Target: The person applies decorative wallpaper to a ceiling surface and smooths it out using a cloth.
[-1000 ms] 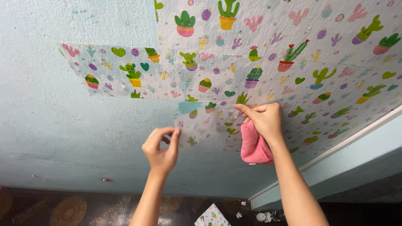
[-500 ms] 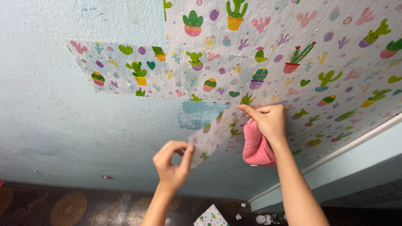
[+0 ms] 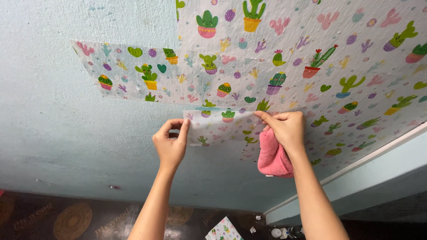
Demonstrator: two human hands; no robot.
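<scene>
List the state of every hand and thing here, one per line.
Left hand: pinching the sticker piece's left edge.
Right hand: pressing the piece's top edge, gripping the cloth.
Sticker piece: held flat to the wall.
Cloth: pink, bunched, hanging from the palm.
Wall: partly covered with cactus paper.

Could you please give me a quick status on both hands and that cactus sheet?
Left hand pinches loose cactus sheet at its left edge. Right hand presses sheet's upper right to the wall, pink cloth tucked in palm. Nothing in the way.

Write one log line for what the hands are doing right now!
left hand: pinches sticker sheet corner | right hand: presses sheet on wall, holds pink cloth
</scene>
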